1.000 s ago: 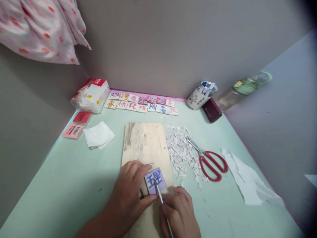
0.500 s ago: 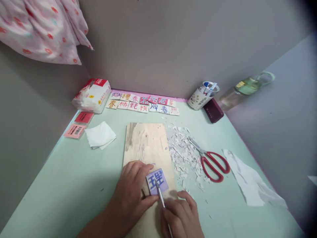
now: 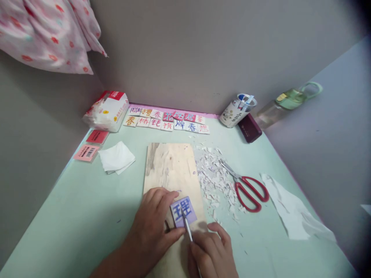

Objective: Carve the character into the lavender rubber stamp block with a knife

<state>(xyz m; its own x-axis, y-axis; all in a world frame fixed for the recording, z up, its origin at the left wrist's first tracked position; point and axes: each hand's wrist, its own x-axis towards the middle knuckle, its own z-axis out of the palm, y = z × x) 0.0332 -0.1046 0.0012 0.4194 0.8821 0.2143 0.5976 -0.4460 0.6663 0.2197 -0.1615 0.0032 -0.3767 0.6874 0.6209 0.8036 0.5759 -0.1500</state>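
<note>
A small square tile (image 3: 190,222), pale purple with a dark blue written character, lies on a wooden board (image 3: 171,164). My left hand (image 3: 155,220) grips the tile by its left side, with thumb at the lower edge and index finger at the upper corner. In my right hand (image 3: 210,251) is a slim metal carving knife (image 3: 188,229), held like a pen. Its tip meets the tile's face at the character. The lower end of the knife is partly hidden by my fingers.
Pale shavings (image 3: 216,179) are scattered right of the board beside red-handled scissors (image 3: 251,193) and a crumpled tissue (image 3: 286,212). Lettered tiles (image 3: 168,119) line the back, between a tissue pack (image 3: 108,110) and a cup (image 3: 236,112). Folded tissue (image 3: 116,157) lies left.
The whole view has shifted very slightly. My hands, the tile and the knife stay in nearly the same pose, the knife tip still on the character.
</note>
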